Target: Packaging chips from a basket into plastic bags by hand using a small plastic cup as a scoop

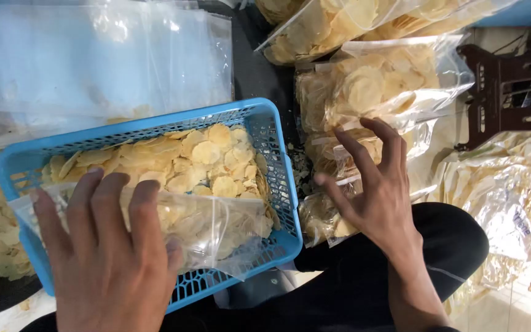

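My left hand [109, 252] lies flat on a clear plastic bag of pale round chips [216, 224], which rests across the near side of a blue slotted basket [278, 178]. Loose chips [198, 157] fill the basket behind it. My right hand [373, 184] hovers with fingers spread over a stack of filled chip bags [370, 86] right of the basket, fingertips touching the top of a bag; it grips nothing that I can see.
A pile of empty clear bags [99, 55] lies beyond the basket at the left. More filled bags [339, 21] sit at the top. A dark wooden stool [511, 86] stands at the right, crinkled plastic sheeting [517, 203] below it. My dark-trousered knee [450, 240] is under my right arm.
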